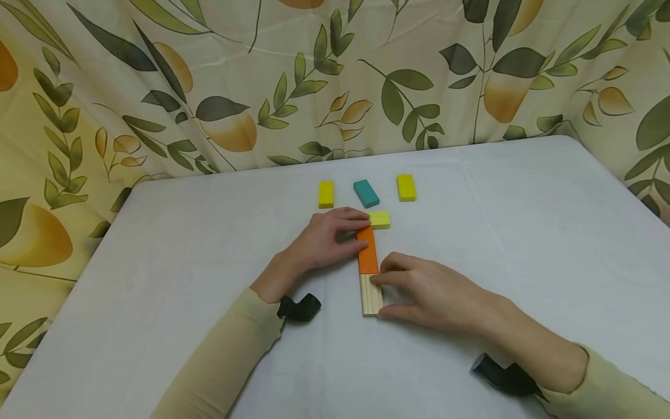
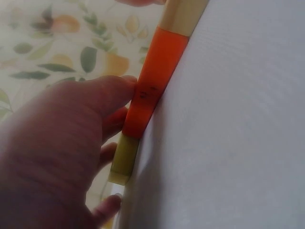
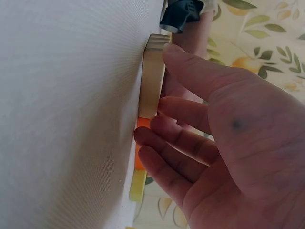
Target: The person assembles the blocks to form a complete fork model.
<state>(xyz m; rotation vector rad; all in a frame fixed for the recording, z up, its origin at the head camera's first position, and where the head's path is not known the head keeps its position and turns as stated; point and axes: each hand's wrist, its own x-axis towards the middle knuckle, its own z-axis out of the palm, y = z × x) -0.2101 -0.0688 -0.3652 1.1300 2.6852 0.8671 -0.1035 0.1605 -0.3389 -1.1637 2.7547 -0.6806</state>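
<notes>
An orange block point(image 1: 369, 261) and a plain wooden block point(image 1: 371, 301) lie end to end in a line on the white table. A light yellow block point(image 1: 381, 220) lies crosswise at the orange block's far end. My left hand point(image 1: 325, 237) rests its thumb on the orange block, with its fingers by the corner where orange and yellow meet. With thumb and index finger, my right hand point(image 1: 437, 291) lightly pinches the wooden block; the other fingers curve beside it in the right wrist view. Fingers partly cover the blocks.
Farther back lie a yellow block point(image 1: 326, 194), a teal block point(image 1: 366, 193) and another yellow block point(image 1: 406, 188). Behind the white-covered table point(image 1: 523, 233) hangs a leaf-patterned curtain point(image 1: 293, 87). A black wrist device point(image 1: 300, 308) juts from the left cuff, another point(image 1: 502, 375) from the right.
</notes>
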